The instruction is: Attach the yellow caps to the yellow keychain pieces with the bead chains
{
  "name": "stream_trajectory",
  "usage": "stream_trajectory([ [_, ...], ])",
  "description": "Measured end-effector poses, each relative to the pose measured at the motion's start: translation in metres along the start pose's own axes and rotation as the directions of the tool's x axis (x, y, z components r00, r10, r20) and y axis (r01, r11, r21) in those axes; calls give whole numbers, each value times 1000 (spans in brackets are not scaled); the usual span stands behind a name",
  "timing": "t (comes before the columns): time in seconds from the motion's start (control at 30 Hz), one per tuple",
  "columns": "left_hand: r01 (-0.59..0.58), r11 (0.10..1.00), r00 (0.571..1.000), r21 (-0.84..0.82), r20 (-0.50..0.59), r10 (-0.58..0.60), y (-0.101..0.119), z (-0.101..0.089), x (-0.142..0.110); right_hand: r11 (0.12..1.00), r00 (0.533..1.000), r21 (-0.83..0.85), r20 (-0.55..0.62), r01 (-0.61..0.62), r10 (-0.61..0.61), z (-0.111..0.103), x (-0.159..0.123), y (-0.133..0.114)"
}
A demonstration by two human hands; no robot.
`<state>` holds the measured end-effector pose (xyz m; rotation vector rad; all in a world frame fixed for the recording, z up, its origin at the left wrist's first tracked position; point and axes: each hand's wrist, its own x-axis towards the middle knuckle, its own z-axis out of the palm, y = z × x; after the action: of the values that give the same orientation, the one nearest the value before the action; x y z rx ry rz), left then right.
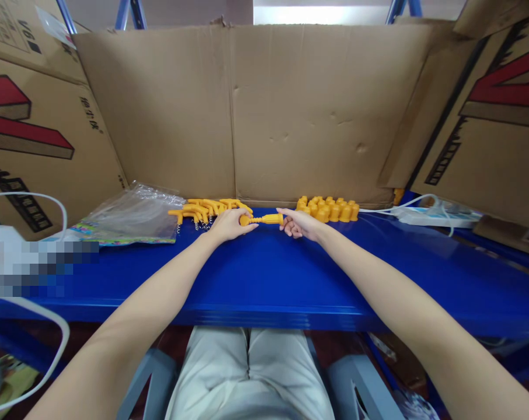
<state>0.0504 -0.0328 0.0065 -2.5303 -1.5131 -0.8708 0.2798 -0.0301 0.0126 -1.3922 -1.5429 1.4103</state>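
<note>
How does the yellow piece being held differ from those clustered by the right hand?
The held piece is long and narrow; the clustered pieces are short and stubby. The held piece lies sideways between the left hand and right hand, while the clustered pieces stand upright on the blue table. All are yellow.

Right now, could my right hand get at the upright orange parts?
Likely yes: the upright parts stand right beside the right hand, nothing visibly between, though its fingers are at the long orange piece.
</note>
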Motion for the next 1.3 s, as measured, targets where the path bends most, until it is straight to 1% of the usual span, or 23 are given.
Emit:
stream_trajectory([
  [0.17, 6, 999, 1000, 33, -1, -6, 3, -2, -1, 994, 995, 30, 4, -101, 101, 3, 0, -2],
  [0.27, 3, 997, 1000, 74, -9, -2, 4, -2, -2, 989, 990, 52, -2, -141, 141, 5, -4, -6],
  [0.4, -21, 990, 999, 137, -23, 24, 6, -4, -3, 981, 984, 83, 41, -174, 171, 8, -8, -9],
  [0.57, -36, 981, 999, 190, -23, 41, 8, -5, -4, 969, 972, 108, 102, -223, 212, 8, -6, -9],
  [0.73, -46, 979, 998, 199, -26, 53, 9, -5, -4, 964, 970, 128, 108, -231, 218, 7, -4, -8],
  [1.07, -23, 988, 1000, 153, -13, 25, 8, -4, -4, 958, 970, 163, 103, -236, 221, 8, -5, -7],
  [1.17, -49, 991, 999, 126, 2, 49, 5, -3, -3, 951, 968, 189, 106, -243, 226, 8, -6, -8],
  [1.23, -80, 993, 997, 90, 7, 80, 3, -3, -3, 947, 971, 217, 91, -236, 221, 8, -7, -8],
  [1.3, -85, 995, 996, 45, 4, 85, 2, -3, -3, 948, 980, 248, 34, -200, 198, 6, -6, -8],
])
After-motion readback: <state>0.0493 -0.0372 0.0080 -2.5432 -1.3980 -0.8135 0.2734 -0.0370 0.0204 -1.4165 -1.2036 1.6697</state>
